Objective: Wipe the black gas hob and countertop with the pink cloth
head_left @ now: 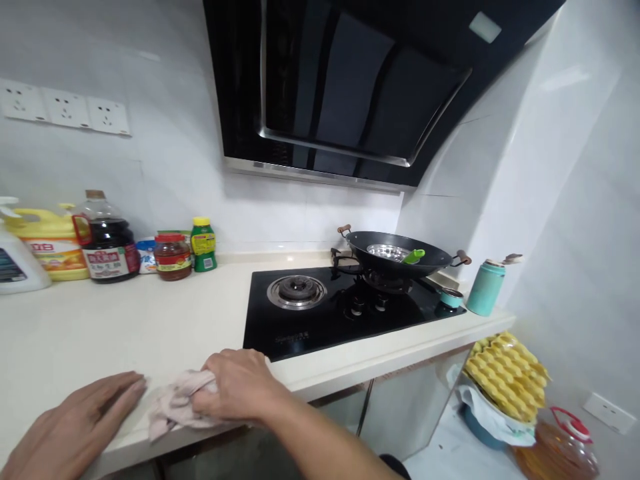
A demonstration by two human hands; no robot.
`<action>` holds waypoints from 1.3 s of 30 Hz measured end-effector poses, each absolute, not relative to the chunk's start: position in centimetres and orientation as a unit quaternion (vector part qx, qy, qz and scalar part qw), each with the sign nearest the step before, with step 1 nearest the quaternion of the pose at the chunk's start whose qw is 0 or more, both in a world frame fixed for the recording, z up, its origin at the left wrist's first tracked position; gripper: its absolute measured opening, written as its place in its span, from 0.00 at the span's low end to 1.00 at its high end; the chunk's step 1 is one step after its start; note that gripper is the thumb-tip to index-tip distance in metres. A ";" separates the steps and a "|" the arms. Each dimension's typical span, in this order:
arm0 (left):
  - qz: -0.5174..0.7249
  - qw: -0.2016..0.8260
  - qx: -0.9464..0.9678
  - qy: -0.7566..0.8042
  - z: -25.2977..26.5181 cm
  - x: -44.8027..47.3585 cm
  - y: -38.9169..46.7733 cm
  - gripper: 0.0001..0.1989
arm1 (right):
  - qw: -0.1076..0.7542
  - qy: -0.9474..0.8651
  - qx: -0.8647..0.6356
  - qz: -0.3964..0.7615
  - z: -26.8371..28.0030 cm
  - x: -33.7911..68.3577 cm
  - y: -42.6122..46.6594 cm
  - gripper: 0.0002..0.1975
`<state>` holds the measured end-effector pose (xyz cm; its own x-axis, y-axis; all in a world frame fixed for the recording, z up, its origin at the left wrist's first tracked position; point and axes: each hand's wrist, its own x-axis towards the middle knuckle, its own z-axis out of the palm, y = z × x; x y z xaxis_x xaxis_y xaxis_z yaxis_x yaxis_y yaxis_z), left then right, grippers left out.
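Wiping cloth and hands at the front edge of a kitchen counter, head view. We see the right hand [240,387] closed over a bunched pale pink cloth [175,407], its fingers gripping the right-hand end of the folds. The cloth lies on the pale counter [200,313] at its front edge, between the two hands, one corner reaching over the rim. The left hand [83,420] is open, fingers extended together, palm down at the counter's edge; it lies just beside the cloth and holds nothing.

Beyond the right hand we note the black glass cooktop [325,327], whose near left corner is just beside the knuckles. Its left burner [297,290] is bare; over the right one sits a black wok [430,257] containing a perforated metal piece [387,252] and a green handle [414,257]. Along the back wall, at left, we find a row of containers — among them a dark-liquid bottle [110,243], a red-lidded jar [173,257] and a green bottle with a yellow cap [203,247].
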<state>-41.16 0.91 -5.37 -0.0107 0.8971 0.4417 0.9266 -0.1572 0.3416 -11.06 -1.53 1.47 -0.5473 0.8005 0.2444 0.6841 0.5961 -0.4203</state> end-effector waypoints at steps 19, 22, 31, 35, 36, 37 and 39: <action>-0.274 -0.007 -0.680 -0.680 -2.1 -38.0 -2.3 0.26 | 0.384 -0.757 -0.459 0.261 0.5 4.1 5.1 0.14; -0.328 -0.031 -0.696 -0.638 -1.6 -35.3 -1.9 0.26 | 0.374 -0.767 -0.454 0.258 0.1 6.4 5.2 0.16; -0.250 -0.044 -0.832 -0.494 1.7 -15.8 -1.4 0.31 | 0.431 -0.732 -0.479 0.219 -2.8 6.3 4.7 0.21; -0.160 -0.078 -0.851 -0.493 0.1 -10.6 0.0 0.44 | 0.479 -0.676 -0.541 0.143 -4.0 9.1 4.5 0.25; -0.158 -0.075 -0.850 -0.496 -0.4 -10.0 0.2 0.44 | 0.493 -0.656 -0.560 0.111 -4.3 10.1 4.5 0.26; -0.159 -0.072 -0.849 -0.499 -0.9 -9.5 0.3 0.44 | 0.501 -0.638 -0.579 0.080 -4.7 11.2 4.4 0.26; -0.165 -0.070 -0.848 -0.500 -1.4 -9.2 0.3 0.41 | 0.485 -0.621 -0.614 0.044 -5.3 12.7 4.1 0.25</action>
<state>-9.22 0.25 -1.43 0.4468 0.8698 0.2093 0.8238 -0.4912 0.2830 12.69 4.15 -5.33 0.2258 0.8056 0.5477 0.7197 0.2409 -0.6511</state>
